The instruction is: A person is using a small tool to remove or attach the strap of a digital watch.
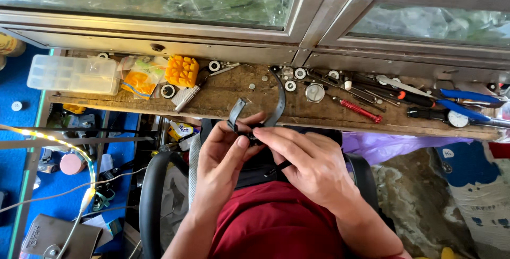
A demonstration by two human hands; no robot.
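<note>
The dark watch strap [276, 105] arches up from between both hands, just in front of the worn wooden bench [234, 102]. The left hand [226, 155] is pinched shut on its lower end; the right hand [311, 163] closes its fingers around a thin dark tool [277, 167] pressed at the same spot. If that tool skids off, I'd guess it could jab the left thumb or flick a tiny pin down among the clutter below the bench. The watch body itself is buried under the fingers, so I can't make it out. On the bench lie a red screwdriver [361, 111] and blue-handled pliers [470, 102], partly cut off.
</note>
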